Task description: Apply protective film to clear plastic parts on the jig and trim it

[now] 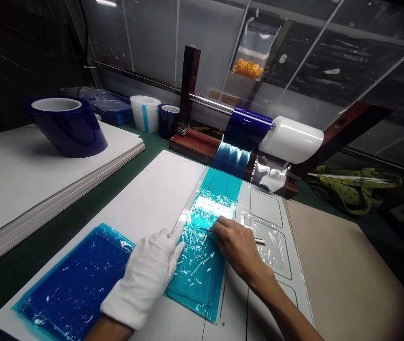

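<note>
Blue protective film (202, 279) lies over a board with drawn outlines, its wrinkled surface glinting under the light. My left hand (148, 265), in a white glove, rests with outstretched fingers on the film's left edge. Bare, my right hand (239, 244) grips a slim craft knife (259, 241); the thin tip touches or nearly touches the film, and the handle's end pokes out behind the hand. The film runs up to a dark blue roll (251, 122) on a metal rod. Left of my gloved hand is a stack of cut blue film sheets (81, 279) on white paper.
A white roll (294, 139) shares the rod of the dark red wooden stand (202, 151). At left, a large blue tape roll (70, 130) sits on stacked white sheets (10, 189). Brown board (336, 255) lies at right. A bag of orange pieces (255, 52) hangs behind.
</note>
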{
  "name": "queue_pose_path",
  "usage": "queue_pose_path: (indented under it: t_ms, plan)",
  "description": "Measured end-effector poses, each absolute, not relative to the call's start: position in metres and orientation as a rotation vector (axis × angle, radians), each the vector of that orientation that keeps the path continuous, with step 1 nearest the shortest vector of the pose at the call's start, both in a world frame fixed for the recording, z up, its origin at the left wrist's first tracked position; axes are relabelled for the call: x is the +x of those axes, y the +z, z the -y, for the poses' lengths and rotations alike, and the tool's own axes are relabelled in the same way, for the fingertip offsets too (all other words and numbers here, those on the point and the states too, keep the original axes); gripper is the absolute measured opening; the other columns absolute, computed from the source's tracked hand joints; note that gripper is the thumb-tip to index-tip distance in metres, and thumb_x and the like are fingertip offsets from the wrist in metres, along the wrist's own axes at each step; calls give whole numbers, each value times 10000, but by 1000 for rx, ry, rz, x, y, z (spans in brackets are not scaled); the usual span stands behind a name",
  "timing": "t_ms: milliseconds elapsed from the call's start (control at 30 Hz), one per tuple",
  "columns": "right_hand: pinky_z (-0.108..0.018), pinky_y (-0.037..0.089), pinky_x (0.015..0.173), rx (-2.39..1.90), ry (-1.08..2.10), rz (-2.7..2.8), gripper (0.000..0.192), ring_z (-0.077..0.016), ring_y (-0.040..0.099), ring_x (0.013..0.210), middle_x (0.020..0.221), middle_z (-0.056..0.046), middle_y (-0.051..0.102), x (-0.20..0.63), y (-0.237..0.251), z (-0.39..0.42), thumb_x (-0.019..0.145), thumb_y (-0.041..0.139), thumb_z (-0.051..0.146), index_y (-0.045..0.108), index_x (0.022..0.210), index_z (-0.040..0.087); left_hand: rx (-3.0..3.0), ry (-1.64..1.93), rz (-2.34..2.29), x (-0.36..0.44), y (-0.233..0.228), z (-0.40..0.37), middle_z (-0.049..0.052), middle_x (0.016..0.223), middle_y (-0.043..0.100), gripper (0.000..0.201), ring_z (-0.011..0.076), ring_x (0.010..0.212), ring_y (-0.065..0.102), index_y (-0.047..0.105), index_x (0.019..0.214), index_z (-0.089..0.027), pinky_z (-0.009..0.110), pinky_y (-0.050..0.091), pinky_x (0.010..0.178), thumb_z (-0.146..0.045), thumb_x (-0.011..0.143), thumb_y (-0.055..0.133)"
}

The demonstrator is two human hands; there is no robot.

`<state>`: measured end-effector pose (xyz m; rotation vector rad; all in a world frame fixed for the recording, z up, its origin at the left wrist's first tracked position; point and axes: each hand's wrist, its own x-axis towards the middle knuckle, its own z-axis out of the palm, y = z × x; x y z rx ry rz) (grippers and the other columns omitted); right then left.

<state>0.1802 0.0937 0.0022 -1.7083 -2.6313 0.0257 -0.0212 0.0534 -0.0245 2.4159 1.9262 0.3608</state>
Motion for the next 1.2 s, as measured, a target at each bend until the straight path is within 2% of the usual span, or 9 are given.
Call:
queue_pose_path:
  t_ms: [267, 400, 500, 667, 767, 833, 1000, 1100, 1200]
  plan:
    - [-259, 232, 512, -1906, 21, 2655, 265, -161, 588, 745, 889, -13, 659, 229, 15, -71, 938, 453, 68, 670, 914, 218, 2405, 298, -1859, -23, -24, -54, 43, 842, 621, 371, 191, 719, 608, 490, 1323, -227, 331, 492, 659, -298, 977, 377]
    - [-277, 182, 488, -2087, -9, 2594, 316, -187, 581, 668, 793, -41, 647, 245, 26, -56, 928, 415, 49, 657, 773, 179, 2324, 207, -1811, -24, -17, -56, 36, 824, 614, 408, 180, 687, 600, 463, 1366, -250, 330, 492, 659, -339, 988, 338]
    - [-274, 239, 504, -2184, 66, 2482, 273, -193, 609, 662, 829, -42, 668, 253, 28, -39, 946, 437, 124, 674, 829, 194, 2337, 249, -1828, -25, -17, -49, 68, 922, 631, 471, 204, 785, 622, 404, 1414, -247, 361, 510, 730, -416, 978, 346]
    - [-314, 373, 646, -2151, 538, 2227, 222, -253, 654, 837, 936, -62, 696, 242, 12, -13, 926, 462, 163, 680, 929, 202, 2451, 383, -1827, -16, -30, -16, 214, 1441, 427, 1032, 363, 1273, 464, 259, 1486, -152, 528, 440, 1010, -785, 712, 514]
    - [-331, 387, 671, -2114, 593, 2162, 226, -261, 648, 849, 951, -68, 697, 226, 3, -7, 921, 450, 167, 674, 921, 195, 2447, 127, -1773, -4, -35, 2, 292, 1517, 260, 1312, 472, 1367, 315, 277, 1467, -61, 645, 323, 1066, -852, 477, 615]
    - [-330, 399, 697, -2073, 635, 2112, 216, -252, 642, 863, 949, -64, 696, 218, 2, -6, 918, 455, 176, 670, 922, 196, 2410, -47, -1765, 4, -34, 8, 314, 1497, 252, 1308, 495, 1367, 289, 312, 1444, -35, 666, 288, 1072, -808, 449, 659]
    - [-298, 427, 721, -1972, 733, 1991, 209, -209, 631, 867, 936, -45, 693, 219, 17, 5, 937, 447, 258, 649, 931, 205, 2582, 50, -1958, 10, -30, 2, 256, 1535, 187, 935, 420, 1402, 259, 252, 1469, -67, 599, 311, 1102, -470, 715, 632]
    - [-280, 425, 658, -1900, 924, 1844, 264, -187, 606, 763, 838, -31, 655, 227, 19, 20, 912, 503, 429, 634, 885, 202, 2777, 77, -2013, 5, -33, -1, 233, 1516, 278, 782, 404, 1396, 282, 352, 1441, -99, 573, 301, 1126, -140, 703, 608]
    - [-255, 417, 591, -1735, 1349, 1514, 439, -150, 544, 652, 720, -1, 548, 228, 6, 36, 798, 606, 604, 610, 856, 170, 2804, 233, -1990, 3, -43, 8, 194, 1465, 402, 748, 398, 1368, 346, 469, 1380, -142, 592, 342, 1101, -14, 649, 562]
